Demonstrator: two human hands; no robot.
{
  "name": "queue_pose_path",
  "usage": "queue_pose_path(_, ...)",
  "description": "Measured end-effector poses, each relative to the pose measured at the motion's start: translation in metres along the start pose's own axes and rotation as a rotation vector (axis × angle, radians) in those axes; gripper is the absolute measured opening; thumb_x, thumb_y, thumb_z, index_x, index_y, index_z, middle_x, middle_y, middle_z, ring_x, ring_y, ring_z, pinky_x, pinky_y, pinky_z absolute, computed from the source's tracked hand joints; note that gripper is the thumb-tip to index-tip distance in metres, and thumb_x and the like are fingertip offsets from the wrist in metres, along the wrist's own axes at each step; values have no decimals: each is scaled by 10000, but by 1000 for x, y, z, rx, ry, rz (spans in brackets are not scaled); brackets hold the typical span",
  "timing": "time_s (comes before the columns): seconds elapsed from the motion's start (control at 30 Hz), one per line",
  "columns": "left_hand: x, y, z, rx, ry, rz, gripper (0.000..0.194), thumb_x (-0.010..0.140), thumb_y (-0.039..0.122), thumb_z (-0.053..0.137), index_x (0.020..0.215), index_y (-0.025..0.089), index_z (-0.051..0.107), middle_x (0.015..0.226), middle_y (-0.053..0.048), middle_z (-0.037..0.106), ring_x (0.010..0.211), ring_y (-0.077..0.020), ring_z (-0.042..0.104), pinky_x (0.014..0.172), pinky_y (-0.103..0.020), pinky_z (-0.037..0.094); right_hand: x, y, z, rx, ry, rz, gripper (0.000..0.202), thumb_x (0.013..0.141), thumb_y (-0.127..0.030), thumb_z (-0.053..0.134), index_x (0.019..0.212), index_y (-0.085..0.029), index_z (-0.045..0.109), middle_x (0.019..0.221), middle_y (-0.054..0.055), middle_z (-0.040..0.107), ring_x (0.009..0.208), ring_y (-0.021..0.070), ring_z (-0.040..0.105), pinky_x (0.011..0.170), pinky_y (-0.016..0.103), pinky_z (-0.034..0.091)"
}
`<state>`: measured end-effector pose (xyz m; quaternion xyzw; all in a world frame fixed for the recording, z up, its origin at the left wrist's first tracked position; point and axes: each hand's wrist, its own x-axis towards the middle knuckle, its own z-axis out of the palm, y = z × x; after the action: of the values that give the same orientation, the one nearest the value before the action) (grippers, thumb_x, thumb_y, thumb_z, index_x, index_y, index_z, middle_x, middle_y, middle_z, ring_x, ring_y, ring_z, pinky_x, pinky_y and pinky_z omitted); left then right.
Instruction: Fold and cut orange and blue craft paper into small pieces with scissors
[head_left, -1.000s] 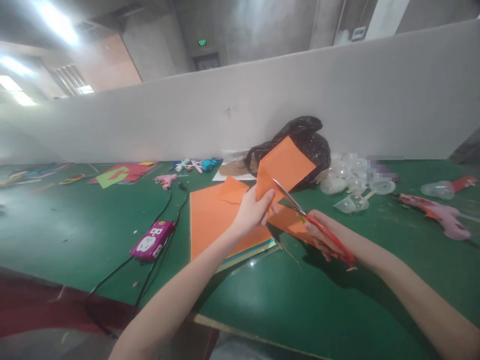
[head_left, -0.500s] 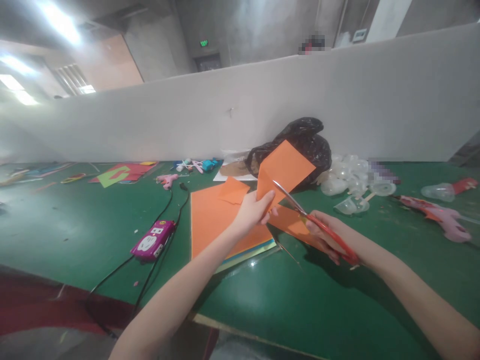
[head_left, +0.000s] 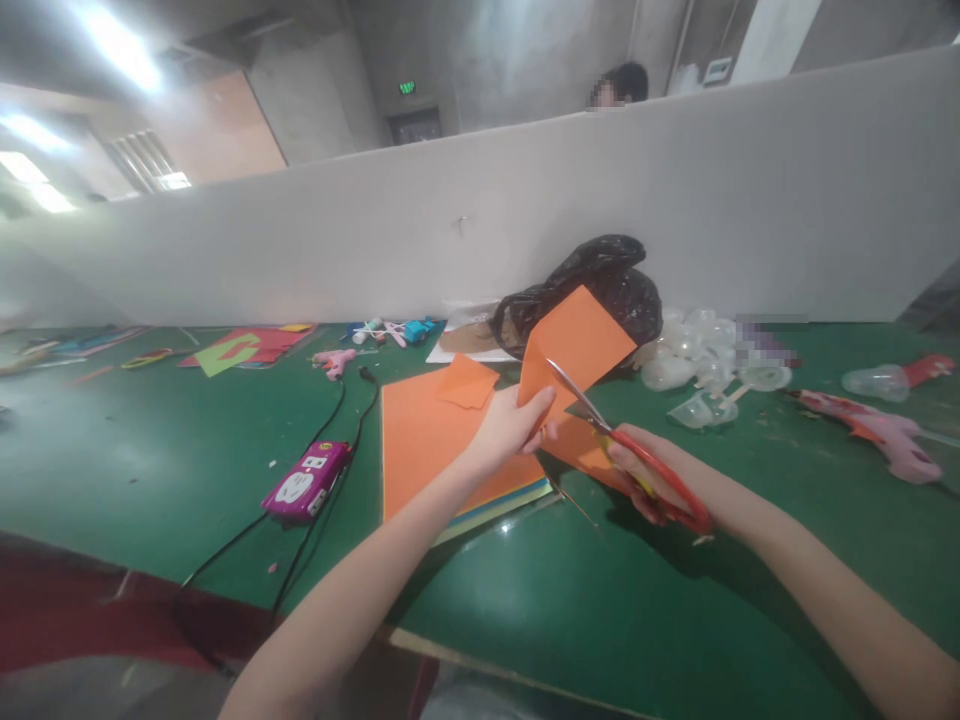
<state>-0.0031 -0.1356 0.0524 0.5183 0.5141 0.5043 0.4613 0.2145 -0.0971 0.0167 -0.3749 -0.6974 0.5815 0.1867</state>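
My left hand [head_left: 517, 422] pinches an orange paper piece [head_left: 581, 335] by its lower left part, above a stack of coloured sheets. Fingers of my right hand [head_left: 645, 475] are wrapped round the handles of red scissors [head_left: 667, 470]. The scissor blades lie across the lower part of the held paper. On the orange top sheet [head_left: 420, 450] of the stack rests a small orange offcut [head_left: 466, 381]. Another orange strip [head_left: 589, 450] lies beneath the scissors, partly hidden by them and my right hand.
A purple box [head_left: 307, 482] with black cords lies left of the stack. Behind are a black plastic bag [head_left: 611, 270] and clear plastic cups [head_left: 690, 350]. A pink glue gun [head_left: 877, 430] lies at right. Beyond the white partition [head_left: 337, 240] a person's head shows.
The held paper and my left hand have shifted slightly right. The scissors and my right hand have moved a little left. The person behind the partition has risen slightly.
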Motion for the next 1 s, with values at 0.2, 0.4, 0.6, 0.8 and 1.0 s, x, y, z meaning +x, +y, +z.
queue_pose_path(0.2, 0, -2, 1, -9, 2, -3, 268, 937, 414, 522, 785, 195, 499, 540, 38, 610, 299, -38, 349, 364, -189, 254, 0, -5, 2, 8, -2, 2, 510, 850, -743, 532, 811, -267, 353, 403, -126, 420, 261, 100, 398, 292, 196, 256)
queue_pose_path(0.4, -2, 0, 1, -1, -33, -1, 300, 939, 425, 525, 756, 189, 495, 548, 33, 610, 304, -31, 348, 359, -186, 254, -2, 3, -3, -81, -28, -75, 457, 928, -688, 471, 826, -263, 337, 509, -123, 379, 338, 72, 346, 356, 205, 209)
queue_pose_path(0.6, -5, 3, 1, 63, -105, -20, 329, 951, 427, 498, 737, 177, 519, 550, 20, 612, 317, -33, 354, 364, -188, 267, -4, 2, -2, -89, -39, -71, 455, 922, -690, 472, 839, -264, 338, 573, -116, 353, 368, 64, 325, 354, 208, 223)
queue_pose_path(0.8, -2, -1, -2, 84, -113, -49, 311, 952, 421, 498, 755, 180, 514, 570, 19, 624, 322, -29, 348, 373, -186, 273, 2, 2, 0, -34, 19, -23, 518, 864, -760, 491, 823, -264, 347, 497, -129, 378, 276, 67, 340, 282, 193, 220)
queue_pose_path(1.0, -1, -1, -3, 66, -114, -47, 267, 956, 406, 501, 806, 186, 502, 589, 24, 640, 314, -22, 354, 378, -180, 277, 0, -3, -1, -36, -4, -32, 557, 838, -802, 489, 819, -263, 350, 472, -130, 371, 269, 66, 338, 275, 188, 221)
